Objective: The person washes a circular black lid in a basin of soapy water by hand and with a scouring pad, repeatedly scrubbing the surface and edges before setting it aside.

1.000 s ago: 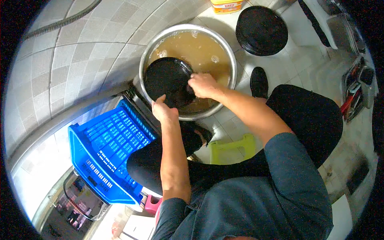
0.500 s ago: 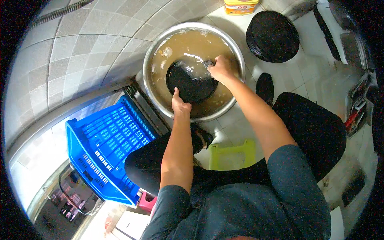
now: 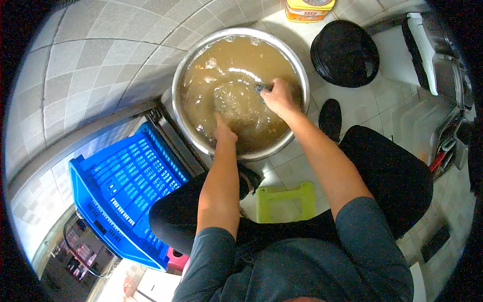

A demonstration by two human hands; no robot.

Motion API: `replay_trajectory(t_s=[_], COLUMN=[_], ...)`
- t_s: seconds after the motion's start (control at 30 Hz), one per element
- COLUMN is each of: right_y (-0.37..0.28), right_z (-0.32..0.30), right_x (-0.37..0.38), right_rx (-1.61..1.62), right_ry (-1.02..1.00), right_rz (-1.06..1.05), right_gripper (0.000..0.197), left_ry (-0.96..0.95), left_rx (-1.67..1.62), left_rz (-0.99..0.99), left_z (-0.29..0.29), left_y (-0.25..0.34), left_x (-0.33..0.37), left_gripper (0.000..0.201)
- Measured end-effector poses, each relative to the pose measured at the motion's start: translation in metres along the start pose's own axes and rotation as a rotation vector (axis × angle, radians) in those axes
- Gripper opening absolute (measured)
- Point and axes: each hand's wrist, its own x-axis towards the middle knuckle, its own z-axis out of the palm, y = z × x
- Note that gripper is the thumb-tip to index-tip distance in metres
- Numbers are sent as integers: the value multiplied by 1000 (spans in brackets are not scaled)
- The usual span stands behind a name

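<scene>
A wide metal basin [image 3: 177, 95] of murky brown water stands on the floor in front of me. My left hand [image 3: 225, 132] dips into the water near the basin's near left side, its fingers hidden below the surface. No black plate shows in the basin; ripples and foam spread beside this hand. Over the right part of the water, my right hand [image 3: 279, 98] is closed on a dark grey steel wool scrubber [image 3: 260, 89], which sits at the water's surface.
A stack of black round plates [image 3: 345, 53] stands on the tiles right of the basin, below a yellow-orange tub [image 3: 308, 11]. A blue plastic crate [image 3: 126, 191] leans at my left. A lime-green stool [image 3: 285, 201] is between my legs. A tiled wall [image 3: 121, 55] rises behind.
The black plate held at the water's surface by my left hand has gone out of sight under the murky water. My left fingers have sunk in too. The right hand keeps the scrubber.
</scene>
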Motion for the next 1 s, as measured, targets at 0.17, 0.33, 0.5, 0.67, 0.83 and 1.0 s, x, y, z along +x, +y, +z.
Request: replay_trajectory(t_s=[0.17, 0.33, 0.5, 0.67, 0.83, 1.0], right_y=[7, -4, -32, -21, -55, -95], right_z=[8, 6, -1, -2, -16, -14], right_x=[1, -2, -9, -4, -22, -40], right_rx=[-8, 69, 53, 139, 360, 417], right_ry=[-20, -39, -166, -92, -347, -271], right_rz=[-13, 91, 221, 239, 312, -237], right_gripper=[42, 37, 39, 41, 35, 30], left_ry=[71, 116, 291, 109, 248, 118], left_rx=[110, 277, 470, 690, 1360, 1391], left_rz=[17, 86, 264, 503, 1104, 1308], left_z=[-8, -18, -14, 0, 12, 27], left_y=[3, 23, 54, 78, 113, 133], left_x=[-1, -28, -95, -126, -192, -229], left_gripper=[91, 84, 79, 61, 31, 28])
